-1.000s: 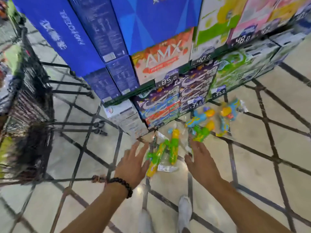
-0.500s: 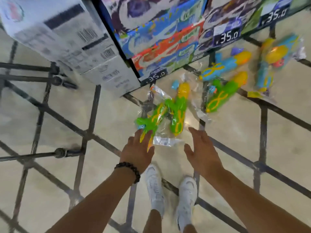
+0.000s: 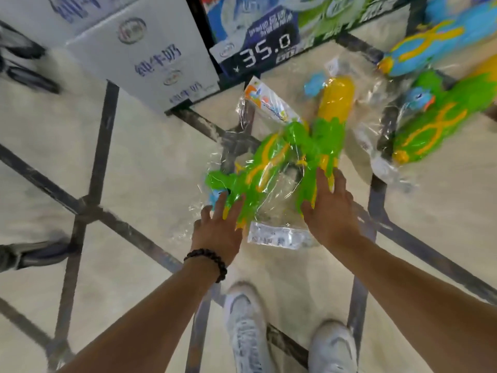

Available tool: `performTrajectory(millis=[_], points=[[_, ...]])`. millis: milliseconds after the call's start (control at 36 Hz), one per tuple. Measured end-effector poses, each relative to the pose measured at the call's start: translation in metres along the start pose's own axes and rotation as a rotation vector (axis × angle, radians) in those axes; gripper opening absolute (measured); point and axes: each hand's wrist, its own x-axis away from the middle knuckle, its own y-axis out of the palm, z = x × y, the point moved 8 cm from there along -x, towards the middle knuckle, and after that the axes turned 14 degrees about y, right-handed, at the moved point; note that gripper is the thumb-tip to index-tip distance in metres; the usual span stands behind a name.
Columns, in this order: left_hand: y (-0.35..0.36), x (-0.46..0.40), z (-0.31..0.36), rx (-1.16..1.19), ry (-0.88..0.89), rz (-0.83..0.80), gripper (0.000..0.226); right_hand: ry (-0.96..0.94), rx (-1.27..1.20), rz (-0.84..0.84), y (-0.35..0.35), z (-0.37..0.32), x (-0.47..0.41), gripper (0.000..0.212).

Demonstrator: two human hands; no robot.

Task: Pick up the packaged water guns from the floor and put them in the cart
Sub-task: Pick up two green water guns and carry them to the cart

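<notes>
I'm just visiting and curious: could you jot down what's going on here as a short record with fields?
Setting: shop floor beside stacked boxes
Left hand: open, fingers on the near green water gun
Right hand: open, fingers on the yellow-green water gun
Waiting farther right: green water gun, blue water gun
Lifted yet: no
Cart: out of view

Bare tiled floor [image 3: 150,162] lies open left of the left hand's fingers [image 3: 231,208]. Ahead of them a white printed carton [image 3: 142,55] blocks passage. Right of the right hand's fingers [image 3: 326,184], a bagged green water gun [image 3: 435,125] seemingly crowds the floor.
</notes>
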Motion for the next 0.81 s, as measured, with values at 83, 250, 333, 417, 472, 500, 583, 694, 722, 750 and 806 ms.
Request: performTrajectory(millis=[83,250,333,417,472,500,583,694,722,750,806], points=[[0.01,-0.014,-0.003,0.028,0.007,0.041,0.077,0.017,-0.048,0.023,0.017,-0.002,-0.017,0.09],[0.023,-0.023,-0.007,-0.012,-0.032,0.151,0.095,-0.019,-0.231,0.078,0.04,-0.003,-0.027,0.103],[0.026,-0.026,-0.015,-0.018,-0.073,0.179,0.098,-0.026,-0.296,0.118,0.042,-0.003,-0.028,0.107],[0.023,-0.029,-0.019,-0.005,-0.067,0.193,0.099,-0.022,-0.338,0.122,0.038,0.0,-0.029,0.107],[0.019,-0.028,-0.021,0.032,-0.074,0.169,0.107,-0.011,-0.344,0.128,0.029,0.007,-0.025,0.105],[0.015,-0.026,-0.022,0.062,-0.082,0.15,0.108,-0.01,-0.341,0.13,0.023,0.01,-0.021,0.105],[-0.003,-0.007,-0.018,0.173,-0.092,0.127,0.1,-0.039,-0.32,0.138,0.0,0.021,0.003,0.102],[-0.036,0.041,0.002,0.268,-0.114,0.118,0.09,-0.044,-0.297,0.133,-0.039,0.036,0.056,0.096],[-0.046,0.054,0.01,0.294,-0.11,0.119,0.087,-0.046,-0.297,0.133,-0.051,0.038,0.072,0.096],[-0.058,0.068,0.018,0.313,-0.102,0.119,0.084,-0.05,-0.297,0.13,-0.063,0.04,0.087,0.096],[-0.083,0.096,0.037,0.316,-0.075,0.122,0.078,-0.05,-0.299,0.114,-0.089,0.041,0.117,0.094]])
